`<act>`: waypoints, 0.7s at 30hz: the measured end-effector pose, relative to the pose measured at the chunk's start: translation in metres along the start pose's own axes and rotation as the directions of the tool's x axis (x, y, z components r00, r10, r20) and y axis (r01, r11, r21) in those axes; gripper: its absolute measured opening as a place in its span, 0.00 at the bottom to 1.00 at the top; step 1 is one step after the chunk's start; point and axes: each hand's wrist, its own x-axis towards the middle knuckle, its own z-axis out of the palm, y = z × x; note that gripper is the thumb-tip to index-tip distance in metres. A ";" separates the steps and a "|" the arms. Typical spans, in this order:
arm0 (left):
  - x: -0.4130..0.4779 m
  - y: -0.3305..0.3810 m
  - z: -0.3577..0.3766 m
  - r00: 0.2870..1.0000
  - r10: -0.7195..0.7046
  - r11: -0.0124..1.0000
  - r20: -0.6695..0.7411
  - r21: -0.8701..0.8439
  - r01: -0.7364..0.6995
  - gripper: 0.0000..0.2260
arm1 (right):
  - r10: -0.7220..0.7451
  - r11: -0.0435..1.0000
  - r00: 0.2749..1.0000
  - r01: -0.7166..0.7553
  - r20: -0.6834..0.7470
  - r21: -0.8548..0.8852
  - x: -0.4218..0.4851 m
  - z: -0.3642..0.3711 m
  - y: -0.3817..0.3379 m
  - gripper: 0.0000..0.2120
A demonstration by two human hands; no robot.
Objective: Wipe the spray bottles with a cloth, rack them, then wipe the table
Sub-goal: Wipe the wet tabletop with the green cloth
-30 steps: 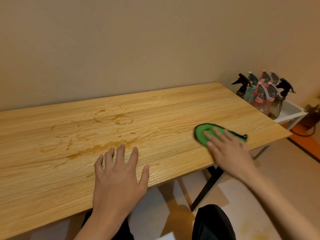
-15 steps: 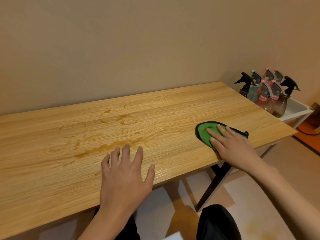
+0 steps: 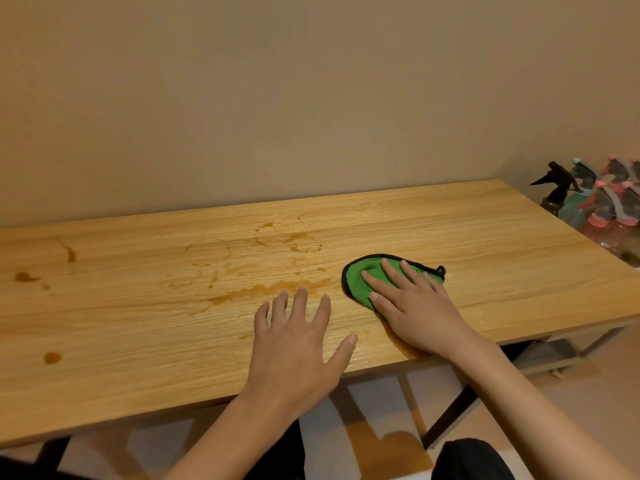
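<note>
Cloth (image 3: 360,282) lies near the front edge of the table (image 3: 138,341); my right hand (image 3: 419,306) presses it with straight fingers; my left hand (image 3: 294,344) rests flat, holding nothing; brown spills (image 3: 263,289) could just smear if I push too fast.

The green cloth (image 3: 360,283), edged in black with a small loop at its 3 o'clock end, lies flat on the wooden table (image 3: 467,230), at about 3 o'clock from the tabletop's middle. The right hand (image 3: 417,308) presses on it with straight fingers and covers its near half. Brown wet streaks (image 3: 263,289) and rings mark the wood from the middle out toward 9 o'clock. The spray bottles (image 3: 604,206) stand upright, bunched together off the table's end at 2 o'clock: 1 black-topped, 1 teal, the others pink-collared.
</note>
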 end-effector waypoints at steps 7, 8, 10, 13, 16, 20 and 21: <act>-0.021 -0.052 -0.024 0.999 0.018 0.999 -0.051 -0.031 -0.020 0.37 | 0.003 1.000 1.000 -0.003 -0.001 -0.006 -0.001 -0.002 0.001 0.24; -0.027 -0.063 -0.025 0.999 0.004 0.999 -0.047 -0.032 -0.006 0.36 | 0.003 1.000 1.000 -0.003 -0.002 -0.005 -0.001 -0.002 0.000 0.24; -0.041 -0.086 -0.027 0.999 -0.030 0.999 -0.027 -0.011 0.030 0.35 | 0.009 1.000 1.000 -0.010 -0.003 -0.011 0.001 -0.002 -0.001 0.24; -0.058 -0.114 -0.025 0.997 -0.077 0.996 0.001 0.042 0.077 0.34 | 0.023 0.999 1.000 -0.023 -0.012 -0.030 0.001 0.000 -0.002 0.24; -0.066 -0.130 -0.021 0.996 -0.094 0.994 0.008 0.048 0.093 0.34 | 0.025 0.999 0.999 -0.026 -0.030 -0.032 0.002 0.001 -0.002 0.24; -0.067 -0.140 -0.014 0.998 -0.068 0.996 -0.003 0.053 0.068 0.36 | 0.032 0.999 0.999 -0.032 -0.012 -0.001 0.007 -0.001 0.004 0.22; -0.067 -0.141 -0.012 0.998 -0.066 0.997 -0.008 0.050 0.066 0.35 | 0.045 0.999 0.999 -0.045 -0.015 0.006 0.013 -0.002 0.008 0.23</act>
